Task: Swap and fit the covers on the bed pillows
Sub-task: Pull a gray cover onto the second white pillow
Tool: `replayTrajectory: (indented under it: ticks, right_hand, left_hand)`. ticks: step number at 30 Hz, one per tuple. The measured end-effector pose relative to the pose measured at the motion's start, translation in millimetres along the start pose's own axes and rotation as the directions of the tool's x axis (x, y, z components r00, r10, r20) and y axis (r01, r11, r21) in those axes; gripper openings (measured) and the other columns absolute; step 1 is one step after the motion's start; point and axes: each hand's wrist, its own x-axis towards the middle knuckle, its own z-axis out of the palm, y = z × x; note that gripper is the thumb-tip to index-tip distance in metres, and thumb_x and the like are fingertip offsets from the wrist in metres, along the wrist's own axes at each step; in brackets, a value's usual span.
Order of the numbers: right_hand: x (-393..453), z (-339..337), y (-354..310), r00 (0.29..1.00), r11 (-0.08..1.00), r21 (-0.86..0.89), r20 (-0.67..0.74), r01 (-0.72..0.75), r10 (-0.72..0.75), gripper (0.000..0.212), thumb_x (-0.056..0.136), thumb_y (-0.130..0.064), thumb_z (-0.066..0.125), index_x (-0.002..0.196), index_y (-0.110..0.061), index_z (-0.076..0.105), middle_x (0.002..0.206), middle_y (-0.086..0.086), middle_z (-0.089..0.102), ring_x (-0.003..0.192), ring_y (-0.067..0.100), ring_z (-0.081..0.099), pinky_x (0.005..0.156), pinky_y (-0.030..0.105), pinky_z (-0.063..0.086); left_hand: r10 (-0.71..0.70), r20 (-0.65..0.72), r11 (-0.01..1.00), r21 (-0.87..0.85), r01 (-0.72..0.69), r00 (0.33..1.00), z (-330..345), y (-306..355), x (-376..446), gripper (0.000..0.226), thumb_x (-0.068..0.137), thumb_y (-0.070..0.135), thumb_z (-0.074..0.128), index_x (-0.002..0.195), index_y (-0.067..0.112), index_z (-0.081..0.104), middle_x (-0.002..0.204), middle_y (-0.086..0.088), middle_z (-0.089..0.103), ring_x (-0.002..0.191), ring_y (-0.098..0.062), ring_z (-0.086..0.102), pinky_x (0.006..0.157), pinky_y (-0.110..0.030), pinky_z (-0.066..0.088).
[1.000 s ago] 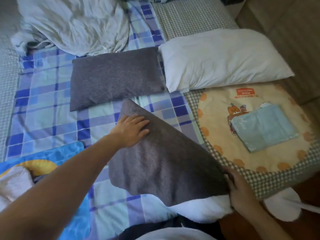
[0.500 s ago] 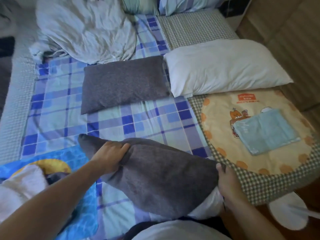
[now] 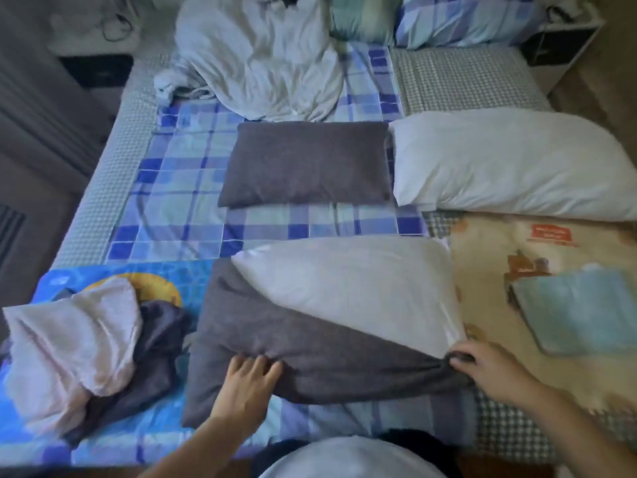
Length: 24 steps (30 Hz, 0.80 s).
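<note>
Fingers of the left hand [image 3: 247, 381] pressed flat on the grey cover [image 3: 310, 360] at lower centre, while the right hand [image 3: 482, 365] seemingly pinched its bunched edge beside the white pillow [image 3: 351, 288].

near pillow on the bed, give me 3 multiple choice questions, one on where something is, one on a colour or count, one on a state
1. Where does the bare white pillow lie?
A. right of the far grey pillow
B. on the floor
C. under the crumpled sheet

2. What colour is the cover being fitted on the near pillow?
A. pink
B. dark grey
C. green

3. How far is the near pillow covered?
A. fully
B. not at all
C. partly, the white upper right part is bare

Answers:
1 A, the two lie side by side across the bed.
2 B, the right hand grips dark grey cloth; the left hand rests on it.
3 C, the grey cover stops along a slanted edge.
</note>
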Motion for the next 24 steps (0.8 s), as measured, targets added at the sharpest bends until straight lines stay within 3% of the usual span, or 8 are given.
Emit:
replayTrajectory:
  ticks: [3,5,8,11,16,19,21,24]
  right_hand:
    - [0,97,45,0.977,0.970,-0.168,0.096,-0.175,0.193,0.021,0.093,-0.022,0.049,0.078,-0.032,0.058,0.092,-0.002,0.065,0.089,0.019,0.066,0.070,0.032,0.045]
    - [-8,119,42,0.972,0.962,-0.147,0.020,-0.231,0.236,0.020,0.089,-0.015,0.047,0.081,-0.029,0.060,0.098,-0.003,0.063,0.093,0.022,0.065,0.071,0.033,0.048]
    - [-6,116,4,0.965,0.929,-0.286,-0.183,-0.233,0.186,0.020,0.091,-0.011,0.053,0.104,-0.023,0.064,0.115,0.000,0.057,0.103,0.022,0.057,0.079,0.033,0.048]
    - [4,113,-37,0.949,0.959,-0.278,-0.313,-0.060,-0.031,0.022,0.069,-0.002,0.072,0.086,-0.012,0.063,0.090,0.006,0.056,0.082,0.031,0.056,0.064,0.041,0.046]
    - [35,109,-110,0.965,0.975,-0.029,-0.139,0.218,-0.220,0.033,0.094,-0.005,0.048,0.121,-0.016,0.061,0.122,0.000,0.062,0.112,0.023,0.056,0.093,0.034,0.046]
    - [49,113,-138,0.971,0.970,0.050,-0.039,0.238,-0.236,0.034,0.101,-0.011,0.042,0.129,-0.015,0.060,0.129,0.005,0.063,0.114,0.025,0.059,0.096,0.035,0.048]
    - [56,118,-145,0.976,0.973,0.093,0.028,0.212,-0.216,0.037,0.103,-0.014,0.040,0.135,-0.017,0.059,0.134,0.004,0.062,0.119,0.025,0.058,0.100,0.034,0.046]
    - [65,120,-146,0.970,0.979,0.123,0.161,0.162,-0.181,0.038,0.104,-0.014,0.040,0.138,-0.019,0.057,0.139,0.004,0.060,0.126,0.024,0.055,0.104,0.030,0.041]
  left_hand:
    - [0.008,0.236,0.992,-0.122,0.021,0.972,58,38,-16,0.072,0.049,0.041,0.079,0.115,0.031,0.054,0.100,0.003,0.061,0.083,-0.019,0.069,0.071,-0.030,0.055]
    - [-0.122,0.163,0.957,-0.241,0.159,0.979,44,50,-1,0.046,0.075,0.034,0.063,0.119,0.028,0.055,0.112,0.001,0.058,0.102,-0.025,0.062,0.082,-0.037,0.054]
    - [-0.071,-0.125,0.963,-0.267,0.035,0.990,19,45,28,0.037,0.084,0.026,0.056,0.121,0.023,0.058,0.116,0.000,0.057,0.106,-0.026,0.054,0.085,-0.040,0.051]
    - [0.028,-0.165,0.982,-0.179,-0.058,0.986,10,22,53,0.053,0.076,0.021,0.060,0.129,0.020,0.058,0.127,-0.002,0.056,0.116,-0.025,0.051,0.098,-0.039,0.047]
    - [0.093,0.201,0.987,0.107,-0.117,0.975,-33,-12,82,0.033,0.091,0.020,0.045,0.121,0.028,0.057,0.114,0.004,0.065,0.110,-0.023,0.064,0.108,-0.046,0.031]
    - [-0.091,0.584,0.928,0.343,-0.144,0.807,-53,-28,99,0.048,0.103,0.052,0.025,0.125,0.029,0.060,0.126,0.006,0.063,0.121,-0.024,0.057,0.107,-0.061,0.021]
    - [-0.142,0.739,0.987,0.155,0.038,0.659,-62,-23,111,0.070,0.093,0.075,0.025,0.120,0.025,0.066,0.128,0.001,0.063,0.120,-0.026,0.054,0.111,-0.054,0.024]
    - [0.089,0.728,0.982,-0.179,0.063,0.679,-84,19,128,0.047,0.101,0.049,0.044,0.091,0.010,0.069,0.087,0.000,0.064,0.079,-0.020,0.057,0.089,-0.035,0.044]
